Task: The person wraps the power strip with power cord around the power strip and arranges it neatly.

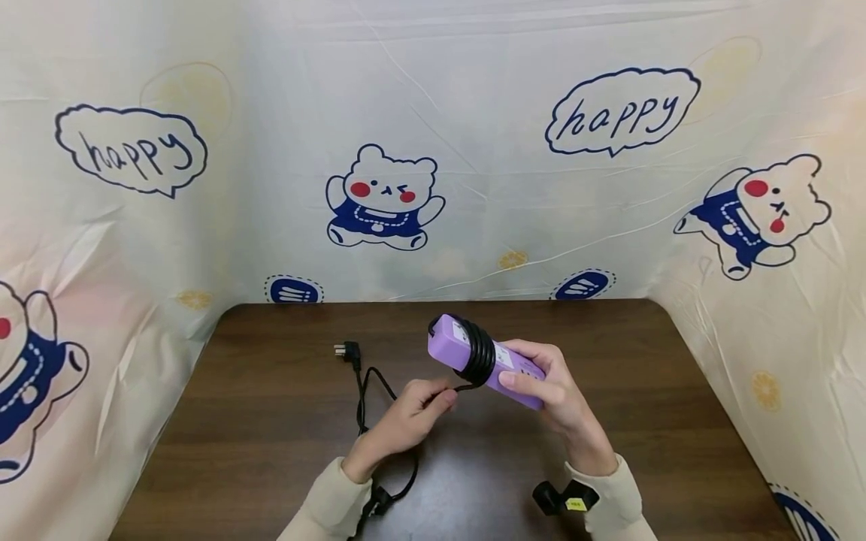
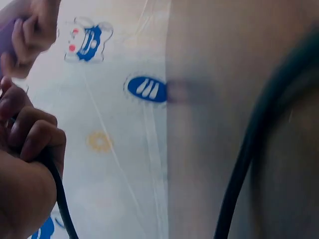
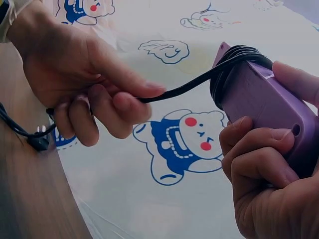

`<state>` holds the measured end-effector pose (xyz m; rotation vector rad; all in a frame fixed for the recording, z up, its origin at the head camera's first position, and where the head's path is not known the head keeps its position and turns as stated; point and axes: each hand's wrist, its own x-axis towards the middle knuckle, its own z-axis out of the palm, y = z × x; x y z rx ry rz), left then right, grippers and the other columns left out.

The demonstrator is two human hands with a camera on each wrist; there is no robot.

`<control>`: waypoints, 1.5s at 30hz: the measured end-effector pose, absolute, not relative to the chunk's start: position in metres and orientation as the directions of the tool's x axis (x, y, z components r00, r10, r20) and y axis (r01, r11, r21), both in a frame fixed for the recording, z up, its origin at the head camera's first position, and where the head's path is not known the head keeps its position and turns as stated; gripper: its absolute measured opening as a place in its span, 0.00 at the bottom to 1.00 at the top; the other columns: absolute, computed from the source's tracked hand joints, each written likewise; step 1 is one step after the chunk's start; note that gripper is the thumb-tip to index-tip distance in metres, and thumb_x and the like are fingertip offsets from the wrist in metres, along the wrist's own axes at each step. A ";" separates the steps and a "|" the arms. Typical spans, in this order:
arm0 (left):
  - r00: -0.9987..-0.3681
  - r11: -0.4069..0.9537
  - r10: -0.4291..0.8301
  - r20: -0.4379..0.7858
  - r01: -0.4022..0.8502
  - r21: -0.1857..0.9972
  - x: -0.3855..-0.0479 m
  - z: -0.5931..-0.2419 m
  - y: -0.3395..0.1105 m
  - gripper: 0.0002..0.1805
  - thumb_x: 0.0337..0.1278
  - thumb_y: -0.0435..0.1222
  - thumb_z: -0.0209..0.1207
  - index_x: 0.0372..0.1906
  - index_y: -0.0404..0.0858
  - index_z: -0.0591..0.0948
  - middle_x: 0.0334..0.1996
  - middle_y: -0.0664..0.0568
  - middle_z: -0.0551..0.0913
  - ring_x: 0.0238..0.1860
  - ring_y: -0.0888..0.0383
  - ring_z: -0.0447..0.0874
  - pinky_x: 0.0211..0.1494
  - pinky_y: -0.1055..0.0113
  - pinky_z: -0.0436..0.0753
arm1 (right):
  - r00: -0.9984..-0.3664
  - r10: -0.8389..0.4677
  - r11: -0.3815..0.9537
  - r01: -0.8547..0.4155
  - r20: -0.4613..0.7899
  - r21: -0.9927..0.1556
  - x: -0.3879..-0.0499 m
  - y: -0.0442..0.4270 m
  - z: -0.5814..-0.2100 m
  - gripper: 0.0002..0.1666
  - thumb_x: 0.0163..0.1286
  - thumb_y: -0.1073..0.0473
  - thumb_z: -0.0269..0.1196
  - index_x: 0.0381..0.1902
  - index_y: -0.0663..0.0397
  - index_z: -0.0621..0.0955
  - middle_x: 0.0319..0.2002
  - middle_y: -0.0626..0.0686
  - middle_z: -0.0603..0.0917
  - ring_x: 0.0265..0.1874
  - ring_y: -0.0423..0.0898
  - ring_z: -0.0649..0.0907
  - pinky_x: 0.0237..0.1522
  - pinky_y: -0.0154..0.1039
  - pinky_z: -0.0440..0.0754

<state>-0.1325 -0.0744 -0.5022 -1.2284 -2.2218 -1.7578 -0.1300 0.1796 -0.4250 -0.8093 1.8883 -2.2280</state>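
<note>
My right hand [image 1: 561, 394] grips one end of a purple power strip [image 1: 448, 346], thumb on the near face and fingers behind. The strip is tilted above the table. Several turns of its black cord [image 1: 479, 353] are wound about the strip near the far end. Left of it, my left hand [image 1: 404, 417] pinches the cord between thumb and curled fingers; in the right wrist view a short taut stretch of cord [image 3: 187, 88] runs from these fingers to the coils. Beyond the left hand, the loose cord ends in a black plug [image 1: 350, 352] with metal prongs.
The brown wooden table [image 1: 271, 376] lies under both hands. A pale printed cloth [image 1: 494, 188] with bears and "happy" bubbles hangs behind and at both sides. A small black device with a yellow label [image 1: 576, 503] sits at the right wrist.
</note>
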 end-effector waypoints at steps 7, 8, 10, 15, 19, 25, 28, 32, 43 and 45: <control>-0.694 0.092 0.562 0.450 0.593 0.800 -0.141 -0.499 -0.094 0.11 0.81 0.25 0.51 0.45 0.41 0.82 0.34 0.51 0.84 0.35 0.68 0.75 0.39 0.69 0.80 | -0.860 -0.409 -0.214 -0.236 0.306 -0.948 -0.129 0.179 -0.422 0.18 0.69 0.64 0.65 0.55 0.46 0.89 0.43 0.49 0.89 0.41 0.44 0.82 0.40 0.37 0.81; -0.691 0.099 0.568 0.448 0.598 0.796 -0.142 -0.499 -0.096 0.11 0.81 0.25 0.51 0.46 0.40 0.82 0.36 0.51 0.85 0.36 0.67 0.77 0.41 0.68 0.81 | -0.860 -0.410 -0.213 -0.235 0.305 -0.948 -0.129 0.179 -0.422 0.18 0.69 0.64 0.65 0.54 0.46 0.89 0.43 0.48 0.89 0.41 0.44 0.82 0.40 0.37 0.81; -0.697 0.122 0.578 0.424 0.588 0.799 -0.143 -0.497 -0.098 0.12 0.82 0.27 0.50 0.48 0.41 0.83 0.40 0.52 0.87 0.41 0.64 0.82 0.46 0.66 0.84 | -0.855 -0.414 -0.217 -0.242 0.313 -0.946 -0.129 0.179 -0.423 0.18 0.69 0.64 0.64 0.55 0.47 0.89 0.43 0.48 0.89 0.41 0.44 0.82 0.40 0.37 0.81; -0.707 0.166 0.609 0.360 0.558 0.813 -0.145 -0.493 -0.105 0.13 0.85 0.29 0.48 0.48 0.44 0.83 0.44 0.53 0.88 0.45 0.63 0.84 0.52 0.63 0.85 | -0.849 -0.411 -0.220 -0.262 0.333 -0.940 -0.129 0.181 -0.424 0.18 0.70 0.64 0.63 0.55 0.48 0.88 0.44 0.48 0.89 0.42 0.45 0.81 0.41 0.39 0.81; -0.692 0.141 0.625 0.361 0.555 0.820 -0.147 -0.491 -0.110 0.14 0.83 0.27 0.47 0.47 0.41 0.83 0.44 0.50 0.88 0.45 0.62 0.83 0.51 0.63 0.84 | -0.847 -0.404 -0.227 -0.274 0.346 -0.935 -0.129 0.180 -0.422 0.19 0.71 0.65 0.61 0.56 0.48 0.88 0.44 0.48 0.89 0.42 0.45 0.81 0.42 0.40 0.82; -0.673 0.110 0.630 0.386 0.570 0.814 -0.148 -0.493 -0.114 0.13 0.81 0.26 0.48 0.46 0.42 0.82 0.41 0.52 0.86 0.43 0.63 0.81 0.50 0.65 0.83 | -0.850 -0.393 -0.243 -0.273 0.351 -0.931 -0.128 0.180 -0.423 0.21 0.70 0.67 0.59 0.56 0.45 0.89 0.44 0.46 0.89 0.42 0.44 0.81 0.42 0.39 0.81; -0.685 0.140 0.620 0.381 0.575 0.806 -0.149 -0.493 -0.114 0.13 0.83 0.29 0.49 0.44 0.45 0.82 0.34 0.55 0.83 0.35 0.66 0.76 0.42 0.68 0.80 | -0.853 -0.389 -0.251 -0.266 0.349 -0.931 -0.128 0.179 -0.424 0.21 0.70 0.67 0.60 0.56 0.44 0.89 0.44 0.46 0.89 0.42 0.44 0.81 0.42 0.39 0.81; -0.722 0.204 0.586 0.368 0.571 0.795 -0.148 -0.493 -0.113 0.12 0.85 0.34 0.51 0.39 0.49 0.81 0.26 0.55 0.76 0.27 0.68 0.69 0.34 0.70 0.74 | -0.845 -0.405 -0.244 -0.267 0.348 -0.932 -0.128 0.177 -0.425 0.20 0.70 0.65 0.61 0.56 0.47 0.88 0.46 0.47 0.89 0.43 0.45 0.81 0.43 0.39 0.81; -0.874 0.506 0.351 0.338 0.480 0.717 -0.148 -0.493 -0.115 0.16 0.69 0.28 0.58 0.24 0.46 0.73 0.20 0.62 0.68 0.22 0.67 0.65 0.28 0.70 0.67 | -0.780 -0.490 -0.108 -0.389 0.389 -0.915 -0.130 0.165 -0.432 0.19 0.64 0.66 0.70 0.53 0.64 0.86 0.41 0.52 0.89 0.34 0.45 0.83 0.30 0.41 0.83; -0.876 0.545 0.317 0.363 0.481 0.686 -0.148 -0.493 -0.115 0.12 0.66 0.29 0.60 0.27 0.45 0.77 0.23 0.60 0.76 0.26 0.66 0.73 0.30 0.68 0.73 | -0.769 -0.502 -0.088 -0.411 0.397 -0.907 -0.130 0.164 -0.434 0.20 0.61 0.67 0.72 0.53 0.63 0.87 0.40 0.53 0.89 0.32 0.44 0.83 0.28 0.40 0.83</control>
